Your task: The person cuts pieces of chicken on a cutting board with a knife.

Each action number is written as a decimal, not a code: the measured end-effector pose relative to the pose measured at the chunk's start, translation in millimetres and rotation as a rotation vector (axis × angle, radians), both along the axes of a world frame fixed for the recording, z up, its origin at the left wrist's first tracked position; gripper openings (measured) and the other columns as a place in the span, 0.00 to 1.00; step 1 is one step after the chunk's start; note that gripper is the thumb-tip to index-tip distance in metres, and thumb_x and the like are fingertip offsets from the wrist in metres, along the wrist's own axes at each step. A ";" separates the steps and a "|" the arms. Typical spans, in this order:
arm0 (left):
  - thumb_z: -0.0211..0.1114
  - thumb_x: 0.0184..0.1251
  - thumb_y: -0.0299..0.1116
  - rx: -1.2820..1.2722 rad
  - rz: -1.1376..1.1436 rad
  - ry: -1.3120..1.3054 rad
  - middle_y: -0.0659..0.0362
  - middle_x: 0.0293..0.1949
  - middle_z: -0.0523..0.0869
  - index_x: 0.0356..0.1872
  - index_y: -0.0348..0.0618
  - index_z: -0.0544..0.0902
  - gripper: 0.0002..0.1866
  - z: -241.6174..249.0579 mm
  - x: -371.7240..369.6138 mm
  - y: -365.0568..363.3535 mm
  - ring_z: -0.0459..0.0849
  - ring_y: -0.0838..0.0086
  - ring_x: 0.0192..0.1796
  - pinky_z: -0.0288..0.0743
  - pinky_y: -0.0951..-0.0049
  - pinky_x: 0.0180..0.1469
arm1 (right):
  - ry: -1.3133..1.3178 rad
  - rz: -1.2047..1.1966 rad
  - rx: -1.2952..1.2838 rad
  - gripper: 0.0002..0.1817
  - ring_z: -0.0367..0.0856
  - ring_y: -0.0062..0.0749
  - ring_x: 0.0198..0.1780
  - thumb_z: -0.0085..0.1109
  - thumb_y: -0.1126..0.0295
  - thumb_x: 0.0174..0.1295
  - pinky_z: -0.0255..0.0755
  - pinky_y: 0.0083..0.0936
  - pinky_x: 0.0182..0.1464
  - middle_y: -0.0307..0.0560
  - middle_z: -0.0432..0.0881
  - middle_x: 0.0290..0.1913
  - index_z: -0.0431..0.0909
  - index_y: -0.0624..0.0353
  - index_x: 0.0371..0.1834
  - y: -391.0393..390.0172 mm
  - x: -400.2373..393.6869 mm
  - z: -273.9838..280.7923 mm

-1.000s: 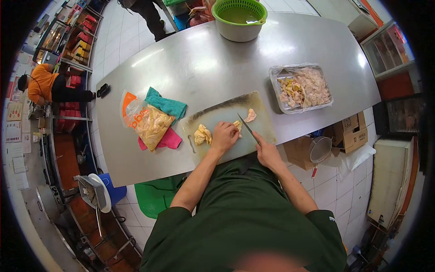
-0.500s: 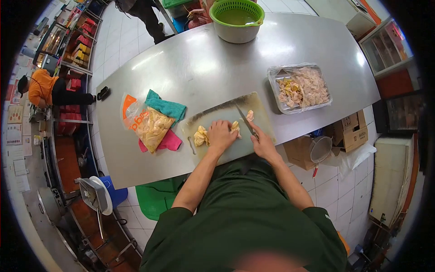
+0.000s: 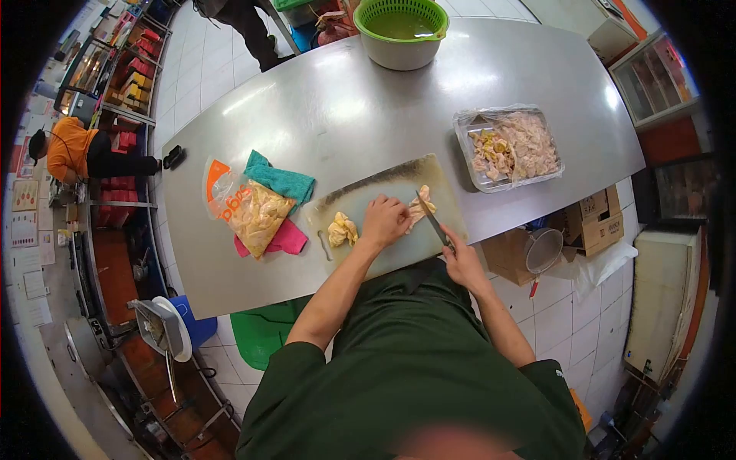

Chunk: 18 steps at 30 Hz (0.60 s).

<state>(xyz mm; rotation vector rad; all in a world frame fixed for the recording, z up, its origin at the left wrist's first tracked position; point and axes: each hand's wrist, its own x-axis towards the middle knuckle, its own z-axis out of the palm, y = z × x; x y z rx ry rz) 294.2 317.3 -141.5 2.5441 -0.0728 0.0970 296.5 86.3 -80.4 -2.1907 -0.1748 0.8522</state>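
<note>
My right hand (image 3: 463, 262) grips a knife (image 3: 434, 219), its blade slanting up and left over the cutting board (image 3: 376, 256). Beside the blade lies a cut piece of pale raw chicken (image 3: 418, 211). The curled fingers of my left hand (image 3: 385, 221) press on the near left end of that piece, and my fingertips are partly hidden. A yellowish lump of raw chicken (image 3: 342, 229) rests on the board, left of my left hand and apart from it.
A plastic-lined tray of raw meat (image 3: 529, 146) stands right of the board. To the left, a bag of yellowish chicken (image 3: 261, 218) lies on teal (image 3: 280, 181) and pink cloths (image 3: 288, 239). A green colander in a basin (image 3: 401, 54) stands far back. A person in orange (image 3: 70, 149) is at left.
My left hand has shifted slightly up and right, fingers now more curled. My right hand and the knife have moved right and down, and the chicken pieces by the blade lie differently.
</note>
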 end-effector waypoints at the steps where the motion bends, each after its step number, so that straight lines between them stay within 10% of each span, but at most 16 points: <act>1: 0.69 0.53 0.41 0.062 -0.032 0.075 0.64 0.36 0.83 0.34 0.53 0.86 0.09 -2.7 -1.3 3.9 0.77 0.66 0.46 0.68 0.62 0.50 | 0.000 -0.003 0.000 0.29 0.77 0.67 0.50 0.51 0.71 0.66 0.72 0.47 0.51 0.69 0.80 0.47 0.63 0.42 0.71 -1.7 0.8 -2.6; 18: 0.70 0.50 0.37 0.036 0.113 -0.210 0.69 0.36 0.84 0.30 0.55 0.87 0.05 -11.1 -17.7 -8.2 0.77 0.67 0.43 0.68 0.63 0.47 | -0.392 0.249 -0.007 0.28 0.79 0.63 0.37 0.48 0.69 0.67 0.72 0.54 0.40 0.65 0.80 0.34 0.63 0.40 0.71 44.0 15.6 -35.3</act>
